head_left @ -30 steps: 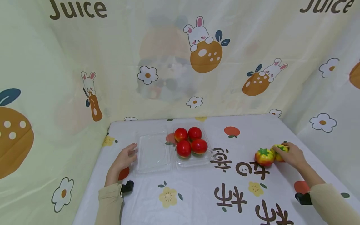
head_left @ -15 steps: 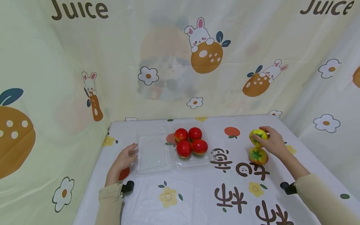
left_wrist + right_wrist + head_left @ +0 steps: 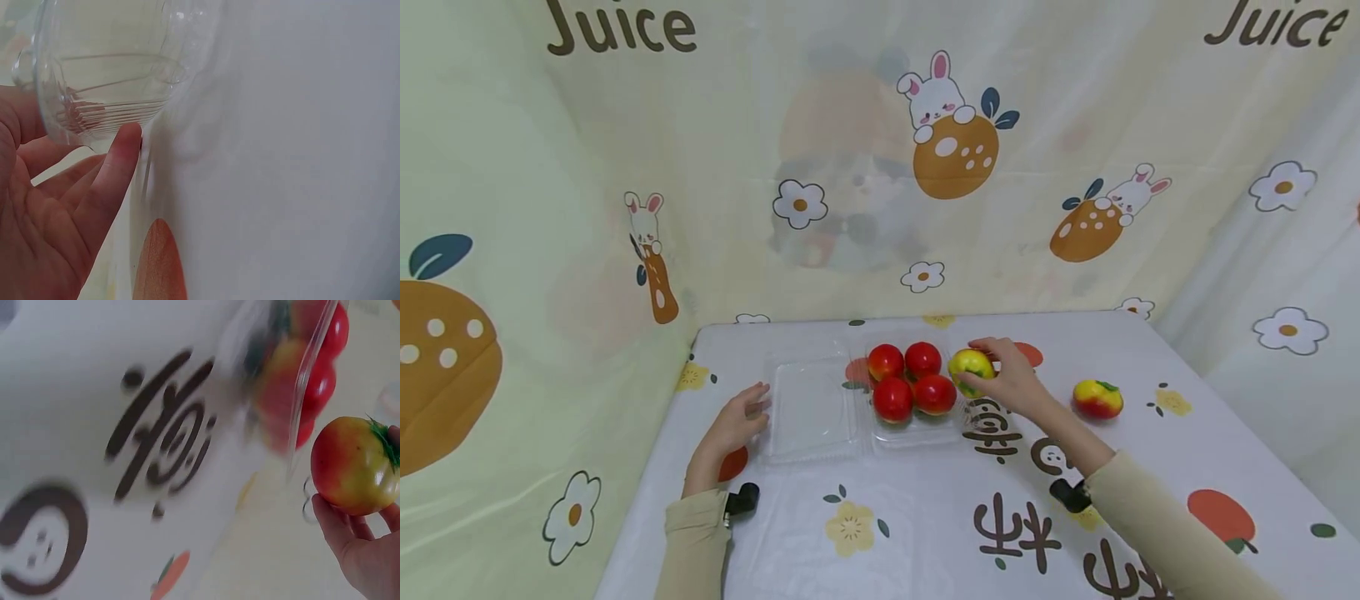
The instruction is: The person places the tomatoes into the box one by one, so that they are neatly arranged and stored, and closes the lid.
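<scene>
The right hand (image 3: 1011, 385) has carried its gripped yellow-green tomato (image 3: 970, 367) across to the clear tray (image 3: 917, 429) — nearly placed — while the left hand (image 3: 733, 425), fingers relaxed, steadies the lid (image 3: 808, 408).

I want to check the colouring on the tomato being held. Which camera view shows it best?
The right wrist view: the yellow-red tomato fills the frame edge, sharp, with its green stem, held by the right hand. The head view shows it small, partly covered by fingers, beside the clear tray. The left wrist view misses it.
</scene>
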Demonstrator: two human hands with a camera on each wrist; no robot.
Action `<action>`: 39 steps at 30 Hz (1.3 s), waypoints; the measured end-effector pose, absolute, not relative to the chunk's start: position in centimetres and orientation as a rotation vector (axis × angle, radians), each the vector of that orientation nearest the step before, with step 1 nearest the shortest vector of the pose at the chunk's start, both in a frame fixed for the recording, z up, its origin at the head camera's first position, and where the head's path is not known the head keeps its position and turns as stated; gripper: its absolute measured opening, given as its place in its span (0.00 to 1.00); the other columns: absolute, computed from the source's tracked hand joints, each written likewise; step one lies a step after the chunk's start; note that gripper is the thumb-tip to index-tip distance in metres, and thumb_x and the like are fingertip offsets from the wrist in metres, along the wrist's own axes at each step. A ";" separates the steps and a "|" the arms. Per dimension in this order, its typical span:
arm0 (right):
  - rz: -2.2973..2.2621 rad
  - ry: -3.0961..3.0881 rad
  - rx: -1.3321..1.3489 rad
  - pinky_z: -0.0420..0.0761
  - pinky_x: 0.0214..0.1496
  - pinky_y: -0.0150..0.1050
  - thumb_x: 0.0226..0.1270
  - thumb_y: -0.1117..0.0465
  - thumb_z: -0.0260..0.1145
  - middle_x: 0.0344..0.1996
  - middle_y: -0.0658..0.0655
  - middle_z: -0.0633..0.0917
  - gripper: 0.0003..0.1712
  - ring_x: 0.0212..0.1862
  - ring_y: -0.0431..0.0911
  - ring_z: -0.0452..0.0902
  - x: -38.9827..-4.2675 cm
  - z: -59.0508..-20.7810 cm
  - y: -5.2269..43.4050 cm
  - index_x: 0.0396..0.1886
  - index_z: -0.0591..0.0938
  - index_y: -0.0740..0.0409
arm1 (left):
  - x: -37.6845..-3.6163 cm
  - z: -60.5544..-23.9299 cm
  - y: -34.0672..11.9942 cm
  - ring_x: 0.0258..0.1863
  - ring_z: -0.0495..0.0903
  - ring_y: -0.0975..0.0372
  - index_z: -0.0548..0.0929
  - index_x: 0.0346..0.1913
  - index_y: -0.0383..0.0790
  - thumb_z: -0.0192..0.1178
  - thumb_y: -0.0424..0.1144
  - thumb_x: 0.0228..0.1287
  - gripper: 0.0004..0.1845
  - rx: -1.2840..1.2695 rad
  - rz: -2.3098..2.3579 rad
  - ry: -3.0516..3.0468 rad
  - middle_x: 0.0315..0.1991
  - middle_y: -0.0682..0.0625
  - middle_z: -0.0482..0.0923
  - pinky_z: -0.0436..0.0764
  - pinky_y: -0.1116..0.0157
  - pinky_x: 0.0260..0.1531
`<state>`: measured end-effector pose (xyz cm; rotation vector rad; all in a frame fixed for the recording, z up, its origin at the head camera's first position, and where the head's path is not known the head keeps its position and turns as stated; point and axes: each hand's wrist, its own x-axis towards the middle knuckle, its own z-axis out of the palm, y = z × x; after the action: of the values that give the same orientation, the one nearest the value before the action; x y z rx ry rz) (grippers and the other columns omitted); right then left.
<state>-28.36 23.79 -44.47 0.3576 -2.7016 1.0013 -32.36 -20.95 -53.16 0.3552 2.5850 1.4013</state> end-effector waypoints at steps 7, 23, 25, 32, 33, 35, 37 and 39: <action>1.246 -2.763 0.387 0.81 0.44 0.41 0.55 0.50 0.71 0.49 0.56 0.76 0.31 0.49 0.51 0.72 -27.8 -45.7 18.7 0.57 0.75 0.56 | -32.3 -53.2 -21.0 0.64 0.64 0.45 0.59 0.70 0.33 0.52 0.29 0.65 0.31 0.367 1.408 2.579 0.72 0.38 0.50 0.71 0.50 0.57; 1.297 -2.697 0.576 0.80 0.49 0.48 0.44 0.60 0.76 0.52 0.53 0.75 0.34 0.54 0.49 0.69 -26.8 -47.3 17.5 0.55 0.75 0.53 | -32.2 -52.9 -20.9 0.64 0.64 0.45 0.59 0.70 0.33 0.51 0.30 0.65 0.31 0.358 1.398 2.579 0.72 0.38 0.50 0.71 0.50 0.57; 1.308 -2.693 0.632 0.80 0.49 0.49 0.43 0.63 0.76 0.51 0.54 0.74 0.35 0.54 0.50 0.69 -26.8 -47.4 17.6 0.55 0.76 0.54 | -32.1 -52.9 -20.9 0.64 0.64 0.45 0.59 0.70 0.33 0.51 0.30 0.65 0.30 0.357 1.400 2.577 0.72 0.38 0.50 0.71 0.49 0.57; 1.257 -2.732 0.726 0.79 0.50 0.47 0.42 0.67 0.76 0.51 0.53 0.71 0.34 0.55 0.49 0.68 -26.9 -47.9 18.0 0.53 0.76 0.53 | -32.2 -53.0 -21.0 0.64 0.65 0.44 0.59 0.70 0.31 0.52 0.29 0.64 0.30 0.379 1.398 2.589 0.72 0.37 0.50 0.71 0.50 0.57; 1.224 -2.737 0.738 0.79 0.50 0.46 0.43 0.67 0.76 0.50 0.53 0.72 0.33 0.54 0.49 0.68 -26.9 -47.9 18.0 0.53 0.76 0.52 | -32.2 -53.0 -21.0 0.64 0.65 0.44 0.59 0.70 0.31 0.52 0.29 0.64 0.30 0.384 1.388 2.597 0.72 0.37 0.50 0.71 0.50 0.57; 1.147 -2.746 0.758 0.79 0.49 0.44 0.43 0.66 0.76 0.49 0.52 0.73 0.33 0.53 0.47 0.69 -26.8 -47.8 18.0 0.53 0.77 0.52 | -32.2 -53.0 -21.0 0.64 0.65 0.44 0.59 0.69 0.31 0.52 0.29 0.64 0.30 0.387 1.386 2.606 0.72 0.37 0.50 0.71 0.50 0.56; 1.099 -2.744 0.780 0.79 0.50 0.46 0.43 0.67 0.76 0.49 0.53 0.74 0.33 0.52 0.47 0.70 -26.8 -47.6 18.0 0.53 0.77 0.53 | -32.2 -53.0 -21.0 0.63 0.65 0.43 0.59 0.69 0.30 0.52 0.28 0.64 0.30 0.390 1.386 2.611 0.72 0.36 0.50 0.72 0.49 0.56; 1.057 -2.742 0.796 0.78 0.51 0.48 0.43 0.67 0.76 0.49 0.54 0.76 0.32 0.52 0.48 0.71 -26.7 -47.4 18.1 0.52 0.77 0.55 | -32.2 -53.0 -21.0 0.63 0.65 0.43 0.59 0.69 0.30 0.52 0.28 0.64 0.30 0.389 1.388 2.611 0.72 0.36 0.50 0.71 0.49 0.56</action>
<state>-26.75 18.06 -47.43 0.7964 -2.7425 1.0571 -32.21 -20.99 -52.98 0.3886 2.6111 1.3880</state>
